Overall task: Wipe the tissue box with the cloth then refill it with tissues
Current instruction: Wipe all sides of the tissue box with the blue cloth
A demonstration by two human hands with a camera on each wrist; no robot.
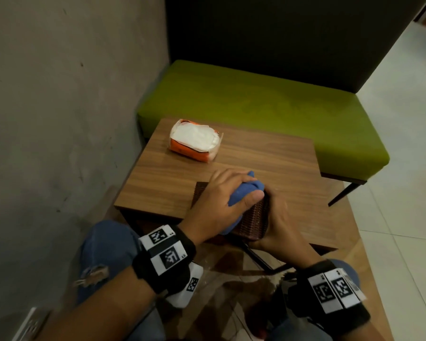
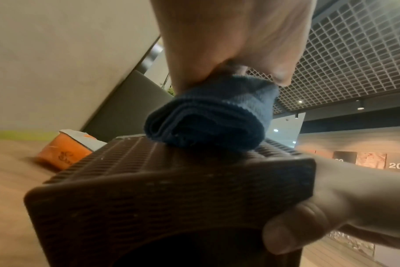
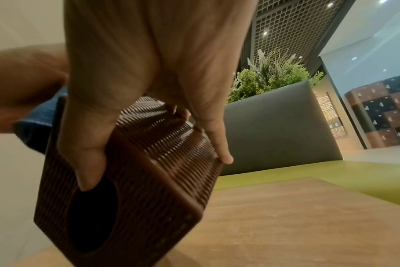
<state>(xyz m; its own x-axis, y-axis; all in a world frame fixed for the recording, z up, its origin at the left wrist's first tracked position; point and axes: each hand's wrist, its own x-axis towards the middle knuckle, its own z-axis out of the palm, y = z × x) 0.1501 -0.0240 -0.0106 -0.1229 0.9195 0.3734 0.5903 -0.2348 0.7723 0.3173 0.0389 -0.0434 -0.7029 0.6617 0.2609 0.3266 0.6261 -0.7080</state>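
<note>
A brown woven tissue box [image 1: 252, 221] lies tipped at the near edge of the wooden table [image 1: 268, 156], its dark opening [image 3: 91, 213] facing me. My right hand [image 1: 279, 217] grips the box [image 3: 162, 162] from the right side, thumb [image 3: 84, 162] at the opening. My left hand [image 1: 221, 200] holds a bunched blue cloth [image 1: 246, 193] and presses it onto the box's upper side [image 2: 171, 173]; the cloth [image 2: 208, 119] is folded into a wad under the fingers. An opened orange pack of white tissues [image 1: 196, 140] lies at the table's far left.
A green bench seat [image 1: 268, 104] with a dark backrest stands behind the table. A grey wall [image 1: 59, 107] runs along the left. White tiled floor [image 1: 408, 143] lies to the right. My knees in blue jeans [image 1: 103, 252] sit below the table edge.
</note>
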